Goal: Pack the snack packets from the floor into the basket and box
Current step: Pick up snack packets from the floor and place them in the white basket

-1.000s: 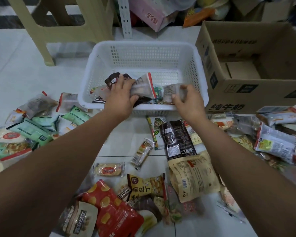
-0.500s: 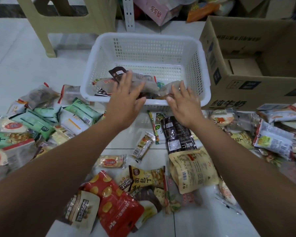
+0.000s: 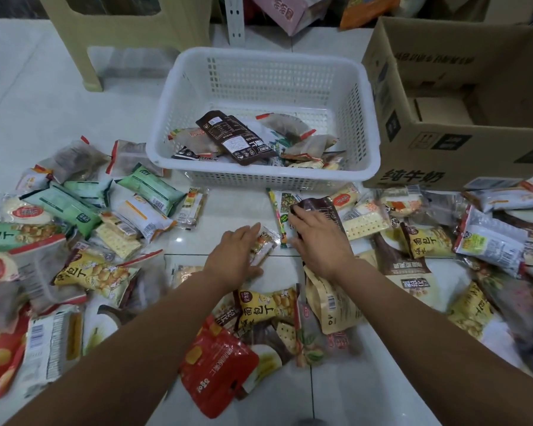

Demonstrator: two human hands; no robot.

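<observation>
Nearest, a red packet (image 3: pixel 216 364) and a yellow packet (image 3: pixel 268 302) lie on the tiled floor (image 3: pixel 43 103) among many scattered snack packets (image 3: pixel 71 207). Just beyond, the left hand (image 3: pixel 234 256) rests with fairly straight fingers on a small clear packet (image 3: pixel 265 242). The right hand (image 3: pixel 320 241) curls its fingers onto a dark brown pouch (image 3: pixel 320 207) lying on the floor. Farther off, the white basket (image 3: pixel 259 175) holds several packets, a brown one (image 3: pixel 234 136) on top. The cardboard box (image 3: pixel 443 142) stands just to its right.
</observation>
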